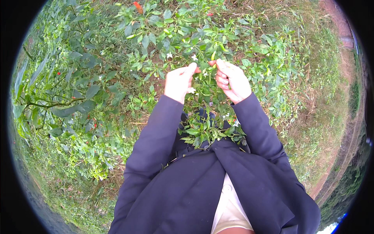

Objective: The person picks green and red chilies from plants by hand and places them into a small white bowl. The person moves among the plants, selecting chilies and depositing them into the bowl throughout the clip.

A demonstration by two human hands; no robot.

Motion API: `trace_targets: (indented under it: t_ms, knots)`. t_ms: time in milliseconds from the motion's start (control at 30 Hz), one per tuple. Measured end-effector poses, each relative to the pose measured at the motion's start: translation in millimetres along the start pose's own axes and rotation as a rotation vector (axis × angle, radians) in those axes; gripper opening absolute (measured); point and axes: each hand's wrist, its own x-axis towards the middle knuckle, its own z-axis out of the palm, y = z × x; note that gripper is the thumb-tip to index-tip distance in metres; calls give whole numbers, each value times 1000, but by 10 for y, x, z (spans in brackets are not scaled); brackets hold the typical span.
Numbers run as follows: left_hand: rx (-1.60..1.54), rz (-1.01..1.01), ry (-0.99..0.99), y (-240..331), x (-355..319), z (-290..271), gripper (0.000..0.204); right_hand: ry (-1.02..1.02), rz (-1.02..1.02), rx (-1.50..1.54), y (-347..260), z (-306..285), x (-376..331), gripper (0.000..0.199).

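I stand over a low chili plant (202,43) with green leaves and small white flowers. My left hand (179,82) reaches into its top, fingers curled, thumb tip touching a small orange-red chili (198,70). My right hand (232,80) is beside it, fingers closed around a green stem with a small reddish chili (211,62) at the fingertips. Both arms wear dark blue jacket sleeves. A pale green chili (213,55) hangs just above my right fingers.
More chili plants (78,85) fill the left and far side, with red chilies (138,6) at the top. Dry grass and bare ground (331,101) lie to the right, with a dirt path along the far right rim.
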Motion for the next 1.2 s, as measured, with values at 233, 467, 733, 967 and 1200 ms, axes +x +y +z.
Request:
trace_targets:
  t_ms: [233,467,733,967,1200]
  knots:
    - [-257,-353,-181,-91,270,58,18,28,-13,1,31,-19,-117,27]
    - [-252,-312,-261,-129,220,117,15,26,1,35,123,-9,-225,21]
    - [-318,-305,-257,-168,266,85,15,-207,1,306,-61,-75,-499,23]
    - [-249,-376,-304,-197,196,131,11,29,-176,-174,-208,-260,-163,20]
    - [-77,-371,-262,-208,108,148,9,0,-11,-496,-156,-233,88,21]
